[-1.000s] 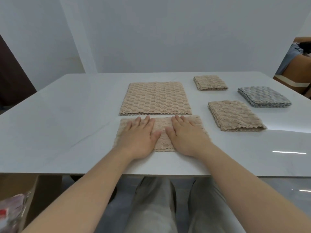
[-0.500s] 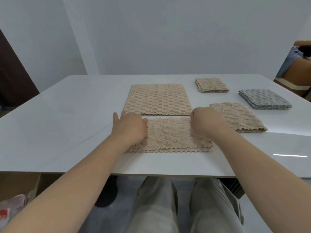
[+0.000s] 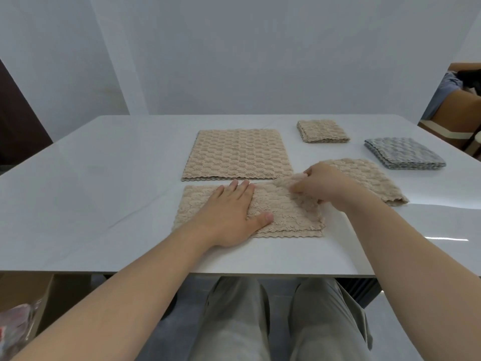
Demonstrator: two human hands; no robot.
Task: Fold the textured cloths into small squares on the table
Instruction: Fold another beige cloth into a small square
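A beige textured cloth [image 3: 281, 212], folded into a long strip, lies near the table's front edge. My left hand [image 3: 229, 214] rests flat on its left half, fingers spread. My right hand [image 3: 322, 185] pinches the cloth's right end and holds it lifted and bunched above the strip. Behind it lies a larger flat beige cloth [image 3: 238, 153]. To the right are a folded beige cloth [image 3: 364, 178], a small folded beige square [image 3: 322, 131] and a folded grey cloth [image 3: 404, 156].
The white table [image 3: 104, 183] has bare surface on its left side. A cardboard box [image 3: 23, 295] with a plastic bag stands on the floor at lower left. A chair with clothing [image 3: 453, 100] stands at the far right.
My left hand slid from the strip's left end onto its middle and flattened. My right hand took hold of the right end and raised it toward the left.
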